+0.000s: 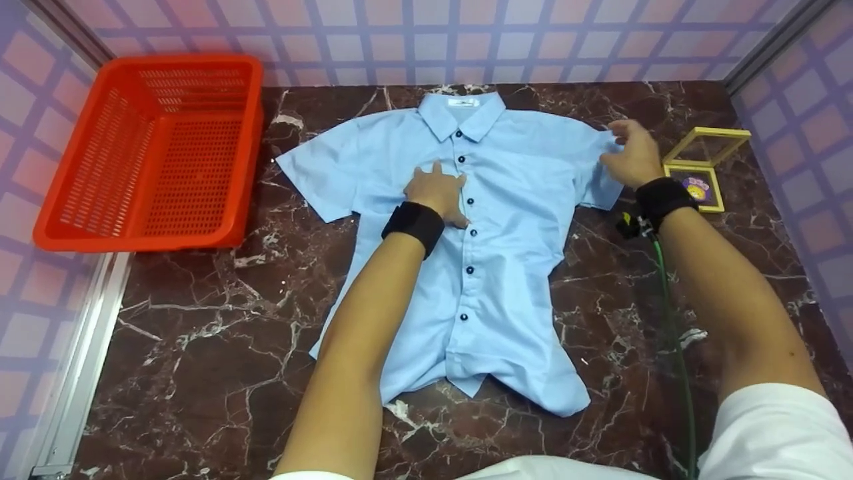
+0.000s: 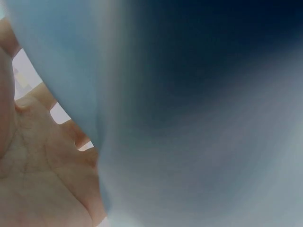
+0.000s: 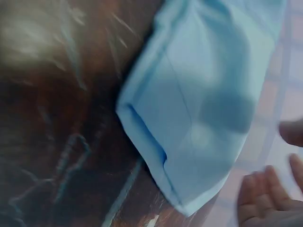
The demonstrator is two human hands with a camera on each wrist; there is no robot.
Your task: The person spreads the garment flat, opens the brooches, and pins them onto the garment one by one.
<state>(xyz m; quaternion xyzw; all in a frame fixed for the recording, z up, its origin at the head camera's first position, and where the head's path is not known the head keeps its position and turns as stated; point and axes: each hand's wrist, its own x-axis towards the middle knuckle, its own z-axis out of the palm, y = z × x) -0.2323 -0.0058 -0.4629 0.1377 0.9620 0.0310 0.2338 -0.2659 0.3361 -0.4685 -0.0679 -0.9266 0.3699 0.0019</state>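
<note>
A light blue short-sleeved shirt (image 1: 513, 260) with dark buttons lies front up on the table, collar toward the back wall. My left hand (image 1: 434, 192) rests on its chest beside the button row, fingers spread. In the left wrist view, blurred blue cloth covers most of the picture and the left palm (image 2: 42, 161) shows at the left. My right hand (image 1: 633, 157) is at the sleeve on the right side, fingers loosely bent. In the right wrist view a gap separates its fingers from the sleeve (image 3: 199, 127).
A red plastic basket (image 1: 246, 147) stands at the back left. Beyond the right hand is a yellow-framed case (image 1: 713, 200) with its lid raised. A green cable (image 1: 672, 313) runs from the right wrist strap across the dark marbled table (image 1: 200, 373). Patterned walls enclose the back and sides.
</note>
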